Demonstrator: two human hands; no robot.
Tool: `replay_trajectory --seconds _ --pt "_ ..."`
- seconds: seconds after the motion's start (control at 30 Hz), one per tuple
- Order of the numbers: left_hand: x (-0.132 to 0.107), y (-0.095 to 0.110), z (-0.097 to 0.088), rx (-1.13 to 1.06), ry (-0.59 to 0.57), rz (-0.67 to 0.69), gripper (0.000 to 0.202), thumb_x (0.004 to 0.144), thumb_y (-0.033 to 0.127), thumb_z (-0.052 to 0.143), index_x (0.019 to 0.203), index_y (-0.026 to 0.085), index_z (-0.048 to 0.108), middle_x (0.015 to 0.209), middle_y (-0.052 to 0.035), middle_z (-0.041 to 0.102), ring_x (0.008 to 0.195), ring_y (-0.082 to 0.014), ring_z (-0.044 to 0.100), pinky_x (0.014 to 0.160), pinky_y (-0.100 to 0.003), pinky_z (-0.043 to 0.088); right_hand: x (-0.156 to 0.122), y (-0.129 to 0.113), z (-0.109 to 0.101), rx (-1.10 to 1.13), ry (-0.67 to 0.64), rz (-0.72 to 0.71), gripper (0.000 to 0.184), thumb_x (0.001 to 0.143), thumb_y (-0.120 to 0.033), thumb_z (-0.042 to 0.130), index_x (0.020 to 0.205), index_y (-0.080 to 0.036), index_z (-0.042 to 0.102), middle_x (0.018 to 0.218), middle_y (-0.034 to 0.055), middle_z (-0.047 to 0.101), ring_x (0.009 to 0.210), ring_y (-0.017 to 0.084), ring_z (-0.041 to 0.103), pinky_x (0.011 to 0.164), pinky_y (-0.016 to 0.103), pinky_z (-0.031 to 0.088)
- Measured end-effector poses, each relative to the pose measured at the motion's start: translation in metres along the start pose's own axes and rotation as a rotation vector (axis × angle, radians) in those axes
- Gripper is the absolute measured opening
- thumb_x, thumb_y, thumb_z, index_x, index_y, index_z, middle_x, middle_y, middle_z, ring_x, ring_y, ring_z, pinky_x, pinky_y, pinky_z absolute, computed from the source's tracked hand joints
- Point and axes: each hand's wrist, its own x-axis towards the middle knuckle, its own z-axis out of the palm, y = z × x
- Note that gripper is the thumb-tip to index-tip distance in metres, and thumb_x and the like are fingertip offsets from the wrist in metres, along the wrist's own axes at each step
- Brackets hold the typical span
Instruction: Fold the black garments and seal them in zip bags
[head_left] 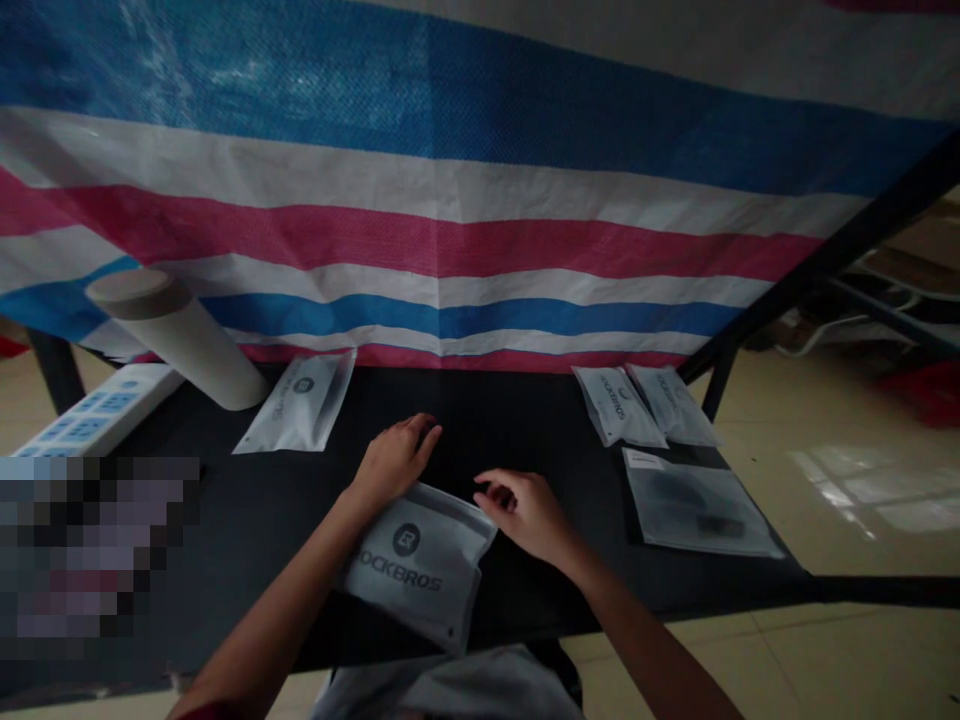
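A white ROCKBROS pouch (420, 565) lies on the black table (247, 520) right in front of me. My left hand (394, 458) rests on its far left corner, fingers together and stretched flat toward the back. My right hand (525, 510) is at the pouch's far right corner with fingers curled, pinching its edge. Whether anything else is in that pinch I cannot make out.
Another white pouch (300, 402) lies at the back left beside a tilted cardboard tube (176, 335) and a white power strip (97, 412). Two pouches (619, 405) and a clear bag (694, 510) lie at the right. A striped tarp (450, 180) hangs behind. Tiled floor lies to the right.
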Motion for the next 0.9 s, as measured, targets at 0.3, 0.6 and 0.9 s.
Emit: replay_trajectory --seconds 0.3,0.6,0.9 --pt "-0.052 -0.055 -0.021 -0.024 -0.193 -0.303 0.047 0.092 0.056 0.034 0.101 0.021 0.064 0.090 -0.0073 0.072 0.087 -0.0266 0.069 0.071 -0.032 0.047 0.046 -0.005 0.029 -0.023 -0.237 0.018 0.026 0.081 -0.034 0.066 0.103 -0.022 0.070 0.080 0.0012 0.073 0.068 0.013 0.066 0.061 0.023 0.044" --pt "-0.069 -0.050 -0.016 -0.265 -0.280 -0.253 0.046 0.092 0.054 0.035 0.089 0.019 0.065 0.076 -0.0033 0.067 0.070 -0.0193 0.063 0.065 -0.028 0.046 0.051 0.000 0.005 -0.161 -0.559 -0.078 0.011 0.077 -0.032 0.068 0.075 -0.022 0.072 0.073 0.0002 0.074 0.069 0.015 0.069 0.060 0.022 0.042" --pt "-0.008 -0.013 0.019 -0.160 -0.392 0.136 0.028 0.088 0.029 0.043 0.091 0.018 0.069 0.076 -0.0024 0.067 0.069 -0.0154 0.061 0.066 -0.024 0.043 0.066 0.015 0.020 -0.059 -0.386 0.018 0.025 0.092 -0.024 0.048 0.075 -0.017 0.064 0.062 -0.0001 0.066 0.055 0.011 0.061 0.054 0.021 0.037"
